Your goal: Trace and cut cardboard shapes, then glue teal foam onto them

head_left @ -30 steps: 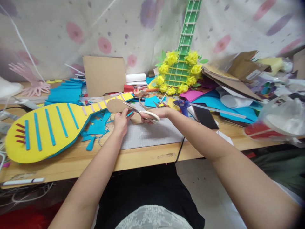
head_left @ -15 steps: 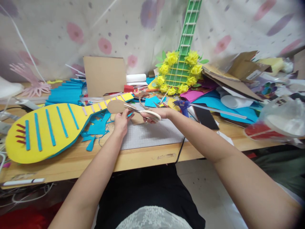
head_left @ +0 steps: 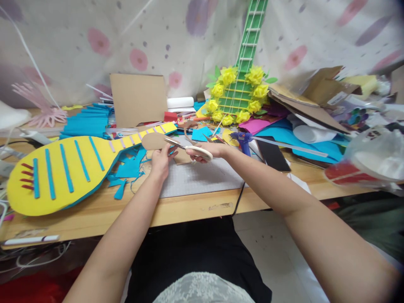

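My left hand [head_left: 160,161] pinches the lower edge of a rounded brown cardboard piece [head_left: 152,141]. The fingers of my right hand [head_left: 208,151] are wrapped round the white handles of a pair of scissors [head_left: 198,152]. Their blades lie at the right edge of the cardboard, just above my left fingertips; whether they are cutting into it I cannot tell. Below both hands is a pale gridded cutting mat [head_left: 202,181]. A yellow cardboard instrument [head_left: 59,172] with blue strips lies to the left, blue scraps [head_left: 128,168] beside it.
A green cardboard guitar [head_left: 235,101] ringed with yellow paper flowers stands behind. Right of my hands are a blue glue gun [head_left: 243,141], a black phone-like slab [head_left: 273,155] and a plastic-wrapped tub [head_left: 362,168]. A cardboard sheet [head_left: 139,101] leans at the back.
Almost nothing differs. Both hands, the scissors and the cardboard piece stay in nearly the same place; the view has shifted very slightly.
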Motion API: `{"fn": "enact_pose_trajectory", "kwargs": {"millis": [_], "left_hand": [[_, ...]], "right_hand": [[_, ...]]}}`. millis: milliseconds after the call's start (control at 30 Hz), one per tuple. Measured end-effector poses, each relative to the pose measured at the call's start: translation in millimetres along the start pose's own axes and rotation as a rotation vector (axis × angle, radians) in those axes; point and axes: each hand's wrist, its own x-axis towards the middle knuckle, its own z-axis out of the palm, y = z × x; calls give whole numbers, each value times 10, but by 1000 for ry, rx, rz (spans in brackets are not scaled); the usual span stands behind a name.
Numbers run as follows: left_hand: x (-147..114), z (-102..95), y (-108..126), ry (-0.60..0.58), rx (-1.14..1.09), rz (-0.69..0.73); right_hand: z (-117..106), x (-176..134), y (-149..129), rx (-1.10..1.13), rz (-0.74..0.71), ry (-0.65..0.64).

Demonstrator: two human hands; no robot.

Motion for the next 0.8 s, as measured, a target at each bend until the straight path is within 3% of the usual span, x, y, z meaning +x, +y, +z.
{"fn": "enact_pose_trajectory", "kwargs": {"millis": [800], "left_hand": [[-21,16,42,-1,-30,-84]], "right_hand": [[-27,42,15,-34,33,45]]}}
